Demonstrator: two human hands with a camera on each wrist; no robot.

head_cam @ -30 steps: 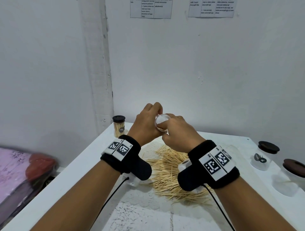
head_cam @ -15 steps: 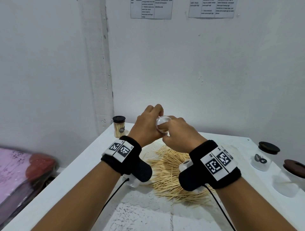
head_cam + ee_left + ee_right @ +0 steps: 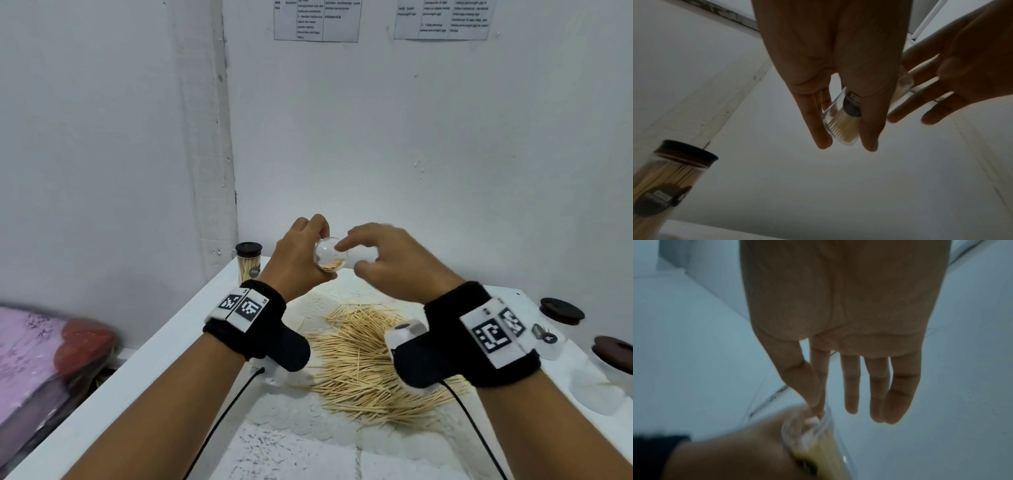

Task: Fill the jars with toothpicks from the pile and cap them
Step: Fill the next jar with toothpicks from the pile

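My left hand (image 3: 301,253) grips a clear jar (image 3: 330,254) tilted on its side above the table, its open mouth facing me, with toothpicks lying along its lower wall. The left wrist view shows the jar (image 3: 842,128) between thumb and fingers. My right hand (image 3: 383,260) hovers just right of the mouth, fingers relaxed and spread, its index fingertip at the rim. In the right wrist view the right hand (image 3: 838,402) has thumb and index at the jar's rim (image 3: 818,423), holding nothing I can make out. The toothpick pile (image 3: 370,356) lies on the table below.
A capped jar full of toothpicks (image 3: 249,262) stands at the table's back left corner. Two jars with dark lids (image 3: 561,310) (image 3: 613,347) stand at the right edge. The white table (image 3: 171,359) ends at the left, with pink bedding (image 3: 30,346) beyond.
My right hand has opened and drawn slightly right from the jar's mouth; before, it was bunched against the mouth. The left hand still holds the tilted jar.
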